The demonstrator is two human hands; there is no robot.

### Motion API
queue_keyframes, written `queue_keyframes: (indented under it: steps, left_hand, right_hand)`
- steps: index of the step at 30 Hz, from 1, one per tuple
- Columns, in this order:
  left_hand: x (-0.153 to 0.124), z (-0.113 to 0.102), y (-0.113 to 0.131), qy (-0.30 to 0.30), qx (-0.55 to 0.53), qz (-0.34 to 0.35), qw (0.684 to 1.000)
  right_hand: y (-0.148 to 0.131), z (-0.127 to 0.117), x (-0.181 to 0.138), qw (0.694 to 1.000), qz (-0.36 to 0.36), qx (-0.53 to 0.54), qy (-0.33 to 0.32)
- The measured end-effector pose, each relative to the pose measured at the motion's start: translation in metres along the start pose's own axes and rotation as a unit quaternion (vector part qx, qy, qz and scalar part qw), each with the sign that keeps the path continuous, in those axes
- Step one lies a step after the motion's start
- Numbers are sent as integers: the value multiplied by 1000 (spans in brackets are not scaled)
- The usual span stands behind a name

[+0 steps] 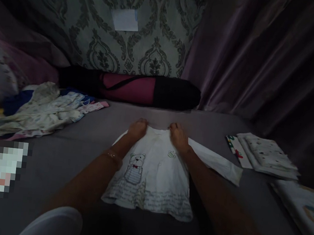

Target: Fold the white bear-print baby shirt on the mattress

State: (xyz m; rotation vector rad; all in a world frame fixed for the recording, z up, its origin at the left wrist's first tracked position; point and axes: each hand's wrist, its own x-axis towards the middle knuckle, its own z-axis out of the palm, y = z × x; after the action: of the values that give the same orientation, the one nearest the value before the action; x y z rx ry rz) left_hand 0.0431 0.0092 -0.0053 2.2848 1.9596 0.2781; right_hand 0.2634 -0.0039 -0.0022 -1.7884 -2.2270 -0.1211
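A small white garment [153, 177] with a bear print lies spread flat on the grey bed surface [65, 160], its neck pointing away from me. My left hand [137, 128] rests on its left shoulder with fingers curled onto the fabric. My right hand [178, 135] sits on the right shoulder, fingers likewise curled down at the collar. One long sleeve [219, 165] stretches out to the right. The left sleeve is hidden under my arm.
A heap of loose pale clothes [42, 111] lies at the left. Folded pieces [265, 153] are stacked at the right, with another printed cloth [304, 211] nearer me. A dark and magenta bolster [137, 89] lies along the patterned wall; curtains hang at right.
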Motion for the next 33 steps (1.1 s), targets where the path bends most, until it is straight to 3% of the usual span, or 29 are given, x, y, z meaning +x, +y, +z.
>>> queue_keyframes:
  steps: [2, 6, 10, 14, 18, 22, 26, 33]
  left_hand:
    - [-3, 3, 4, 12, -5, -12, 1000]
    - [2, -10, 3, -10, -124, -44, 991]
    - [-1, -45, -32, -12, -193, -74, 978]
    - [-51, -75, -88, -11, -203, -104, 974]
    - [-117, -80, -121, -53, -212, -116, 969]
    - [-142, -72, -109, -75, -224, -124, 964]
    - [-127, -62, -81, -67, -199, -145, 967]
    - [-108, -54, -63, -75, -200, -137, 967]
  right_hand:
    - [2, 4, 0, 1000, -3, -3, 17]
    - [3, 8, 1, 1000, -1, -17, 11]
    - [9, 1, 6, 1000, 1, -7, -25]
    - [11, -13, 11, 997, -17, 41, -62]
    - [-21, -18, 11, 994, -19, 100, -35]
    - [-81, -10, 15, 984, -54, 163, -51]
    - [-127, 0, 15, 984, -67, 156, -49]
    - [-141, 14, -7, 991, -64, 121, -5]
